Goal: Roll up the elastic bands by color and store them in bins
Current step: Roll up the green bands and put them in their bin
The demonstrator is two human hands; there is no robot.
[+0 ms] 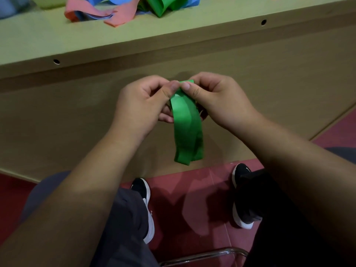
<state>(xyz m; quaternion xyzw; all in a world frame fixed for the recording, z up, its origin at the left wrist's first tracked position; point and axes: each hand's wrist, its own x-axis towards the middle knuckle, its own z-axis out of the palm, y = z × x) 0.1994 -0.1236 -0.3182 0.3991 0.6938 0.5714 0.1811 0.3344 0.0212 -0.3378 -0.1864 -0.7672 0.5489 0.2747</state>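
i see my left hand (142,105) and right hand (217,99) close together, fingers curled, thumbs nearly touching. both pinch the top end of 1 green band (186,132) between thumb and forefinger. the top end looks folded over under my thumbs; i cannot tell how far it is rolled. the rest of the green band hangs straight down from my hands in doubled layers, its lower end free. behind the green band is the front panel of the worktop (57,41). above the green band, on the worktop's surface, lies a loose pile: pink bands (119,14), blue bands (115,0) and more green bands (159,4), overlapping. below the green band i see 2 black shoes (146,205) on the red floor (192,189).
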